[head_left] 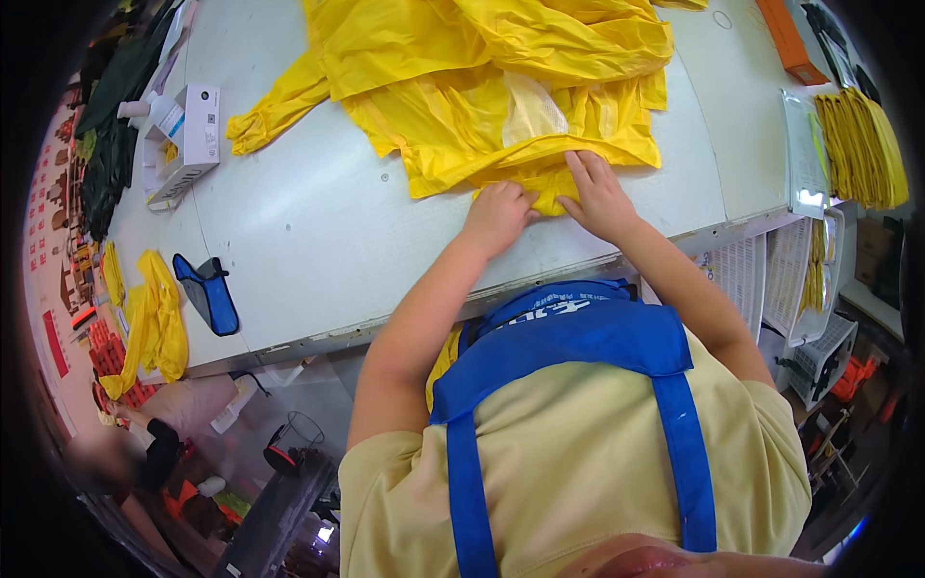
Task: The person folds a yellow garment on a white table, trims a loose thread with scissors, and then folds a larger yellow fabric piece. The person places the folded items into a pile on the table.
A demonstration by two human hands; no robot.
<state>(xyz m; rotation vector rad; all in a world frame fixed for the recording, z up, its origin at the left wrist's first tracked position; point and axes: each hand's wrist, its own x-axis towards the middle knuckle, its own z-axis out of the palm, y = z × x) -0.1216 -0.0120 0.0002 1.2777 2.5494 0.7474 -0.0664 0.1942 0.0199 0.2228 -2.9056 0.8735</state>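
A yellow raincoat (414,106) lies crumpled over the white table, one sleeve (279,111) stretched out to the left. A pale mesh patch (533,108) shows among its folds. Near the table's front edge, my left hand (501,217) has its fingers curled closed on the raincoat's narrow near part (541,183). My right hand (599,197) rests on the same part from the right. Its fingers are stretched out over the folded edge, and its thumb is spread apart toward the near side. The cloth beneath both hands is partly hidden.
The white table (289,250) bears an open white box (198,140) with a bottle, a blue-and-black pouch (207,294) and yellow cloth (159,318) at left. Folded yellow garments (860,144) and an orange box (790,40) are at right. A person (145,453) is at lower left.
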